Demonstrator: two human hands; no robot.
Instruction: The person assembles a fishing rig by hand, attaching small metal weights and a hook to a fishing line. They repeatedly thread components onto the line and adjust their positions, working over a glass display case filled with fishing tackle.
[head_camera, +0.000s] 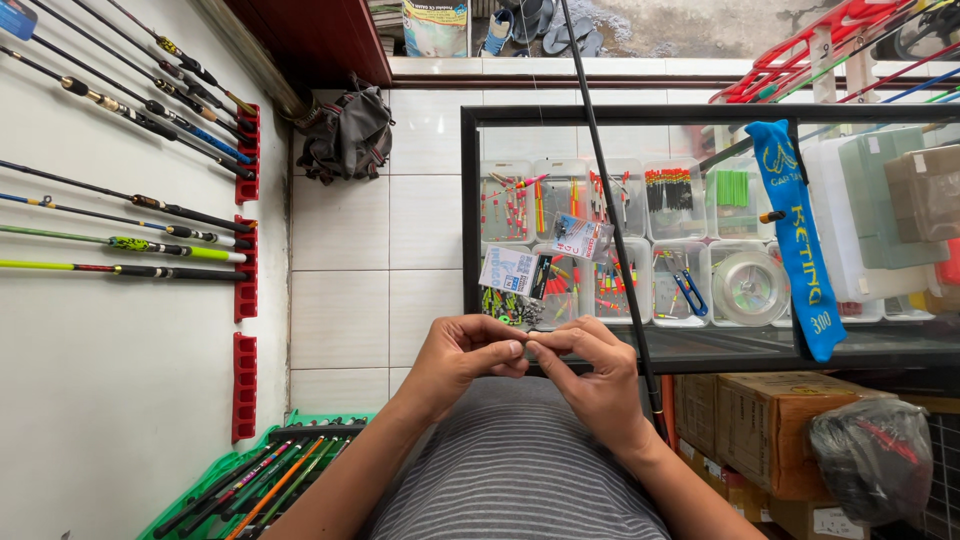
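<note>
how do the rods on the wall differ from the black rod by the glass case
The wall rods lie across red racks; the black rod stands near upright against the glass case. Wall rods show green, yellow and blue; the black rod is plain. Both are thin.

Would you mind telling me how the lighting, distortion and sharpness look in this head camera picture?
In the head view, light is even and soft, without hard shadows; the wide lens bows the rods on the wall and the glass case's frame; the left hand and right hand are sharp, but whatever their fingertips pinch is too small to make out.
</note>
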